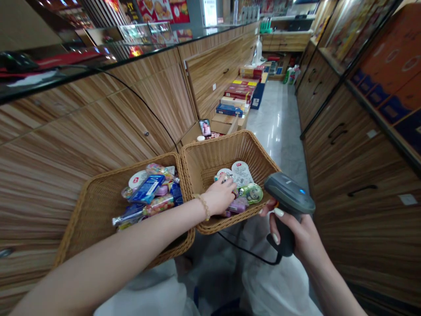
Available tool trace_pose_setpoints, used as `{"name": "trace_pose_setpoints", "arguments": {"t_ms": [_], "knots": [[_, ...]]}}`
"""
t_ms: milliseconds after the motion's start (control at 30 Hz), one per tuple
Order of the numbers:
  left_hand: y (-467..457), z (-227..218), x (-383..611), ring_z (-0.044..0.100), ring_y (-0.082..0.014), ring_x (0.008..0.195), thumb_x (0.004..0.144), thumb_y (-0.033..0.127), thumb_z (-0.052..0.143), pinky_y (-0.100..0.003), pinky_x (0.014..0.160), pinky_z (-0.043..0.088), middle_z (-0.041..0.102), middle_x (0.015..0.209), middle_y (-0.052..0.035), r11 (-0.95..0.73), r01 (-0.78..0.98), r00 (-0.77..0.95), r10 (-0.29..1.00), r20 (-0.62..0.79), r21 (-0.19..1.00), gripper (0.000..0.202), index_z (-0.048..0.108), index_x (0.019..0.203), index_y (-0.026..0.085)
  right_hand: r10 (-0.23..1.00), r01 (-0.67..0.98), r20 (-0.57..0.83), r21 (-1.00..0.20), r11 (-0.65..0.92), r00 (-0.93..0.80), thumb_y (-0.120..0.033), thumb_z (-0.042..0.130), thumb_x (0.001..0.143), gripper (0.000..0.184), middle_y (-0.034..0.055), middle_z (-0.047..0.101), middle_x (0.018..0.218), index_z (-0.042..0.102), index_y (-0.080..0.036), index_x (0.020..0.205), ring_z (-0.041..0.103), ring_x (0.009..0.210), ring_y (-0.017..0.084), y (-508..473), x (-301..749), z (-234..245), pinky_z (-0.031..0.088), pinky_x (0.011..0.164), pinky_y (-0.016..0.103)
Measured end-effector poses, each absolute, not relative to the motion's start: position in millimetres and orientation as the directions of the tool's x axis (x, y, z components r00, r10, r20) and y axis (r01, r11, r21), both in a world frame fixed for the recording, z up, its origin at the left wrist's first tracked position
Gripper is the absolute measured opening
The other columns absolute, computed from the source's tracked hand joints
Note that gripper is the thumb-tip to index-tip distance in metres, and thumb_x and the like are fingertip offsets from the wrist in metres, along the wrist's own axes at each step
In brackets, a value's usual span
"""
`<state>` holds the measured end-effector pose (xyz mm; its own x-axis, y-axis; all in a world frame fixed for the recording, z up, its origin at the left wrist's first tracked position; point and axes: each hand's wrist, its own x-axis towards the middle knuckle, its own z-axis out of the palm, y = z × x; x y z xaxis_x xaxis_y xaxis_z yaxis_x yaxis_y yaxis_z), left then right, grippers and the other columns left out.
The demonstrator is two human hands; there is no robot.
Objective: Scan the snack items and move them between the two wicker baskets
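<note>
Packets of sweets (pixel 241 175) lie in a thin layer at the bottom of the right basket (pixel 210 162). It is one of two wicker baskets set rim to rim in the aisle between the wooden cupboards, and the left basket (pixel 95 206) beside it holds a fuller heap (pixel 148 188) of the same sort. The scanner (pixel 289 195) sits in the right hand (pixel 302 237), which is wrapped firmly round its grip, the nose pointing toward the right basket's near corner. The left hand (pixel 219 197) is down inside that basket, fingers curled over the packets by the front wall; from where I stand I cannot tell whether it has one pinched or merely rests on them. As I see it, the job goes best if a single packet is lifted clear of the others. It should be turned so its printed code faces the scanner's window and held flat, with the fingers off the code, since these glossy wrappers crinkle and glare. The scanner is better aimed away from the loose labels left in the basket, so that it reads one only. The black cable (pixel 243 250) loops under the basket and could snag its rim. A round green packet (pixel 253 193) lies just beside the fingertips.
</note>
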<state>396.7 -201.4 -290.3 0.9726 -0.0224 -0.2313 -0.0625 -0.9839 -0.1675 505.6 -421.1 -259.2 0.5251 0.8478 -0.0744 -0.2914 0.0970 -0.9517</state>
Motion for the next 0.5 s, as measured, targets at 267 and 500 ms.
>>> {"name": "trace_pose_setpoints", "arguments": {"t_ms": [267, 500], "knots": [[-196, -312, 418, 0.05, -0.0401, 0.129, 0.061, 0.057, 0.09, -0.064, 0.121, 0.023, 0.067, 0.13, -0.0169, -0.987, -0.059, 0.971, -0.022, -0.237, -0.15, 0.053, 0.08, 0.096, 0.018, 0.837, -0.267, -0.086, -0.961, 0.074, 0.54, -0.046, 0.072, 0.093, 0.031, 0.0031, 0.072, 0.07, 0.068, -0.017, 0.102, 0.05, 0.039, 0.012, -413, 511, -273, 0.046, 0.044, 0.028], [-150, -314, 429, 0.05, -0.0348, 0.137, 0.087, 0.016, 0.067, -0.062, 0.126, 0.015, 0.069, 0.126, -0.0154, -0.953, 0.216, 0.975, 0.223, -0.01, -0.213, 0.016, 0.082, 0.095, 0.017, 0.84, -0.267, -0.112, -0.963, 0.041, 0.532, -0.05, 0.074, 0.091, 0.034, 0.0091, 0.079, 0.09, 0.067, -0.018, 0.1, 0.051, 0.038, 0.011, -412, 511, -274, 0.048, 0.043, 0.028]]}}
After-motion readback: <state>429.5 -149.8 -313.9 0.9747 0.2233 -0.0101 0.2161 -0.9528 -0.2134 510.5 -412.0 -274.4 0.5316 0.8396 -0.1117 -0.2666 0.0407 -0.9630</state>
